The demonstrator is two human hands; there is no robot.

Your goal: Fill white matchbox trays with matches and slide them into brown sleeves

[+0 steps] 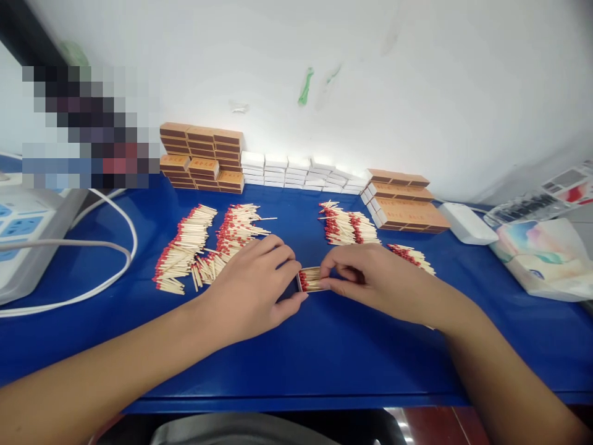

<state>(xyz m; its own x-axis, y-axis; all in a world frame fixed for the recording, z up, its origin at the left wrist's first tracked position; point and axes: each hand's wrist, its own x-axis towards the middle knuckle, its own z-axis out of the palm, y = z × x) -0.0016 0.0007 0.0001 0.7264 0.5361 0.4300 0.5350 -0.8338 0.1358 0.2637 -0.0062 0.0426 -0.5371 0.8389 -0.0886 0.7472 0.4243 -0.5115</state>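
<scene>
A small white matchbox tray lies on the blue table, filled with red-tipped matches. My left hand steadies its left end, thumb at the near corner and fingers at the far one. Over the tray's right end, my right hand has thumb and index finger pinched together on the matches; the fingers hide that end. Loose match piles flank my hands: two on the left, a left pile and a second pile, and on the right a pile and a smaller pile partly behind my right hand.
Along the wall stand stacked brown matchboxes, white trays and more brown matchboxes. A white block and a tissue pack are at right. A power strip with white cables occupies the left.
</scene>
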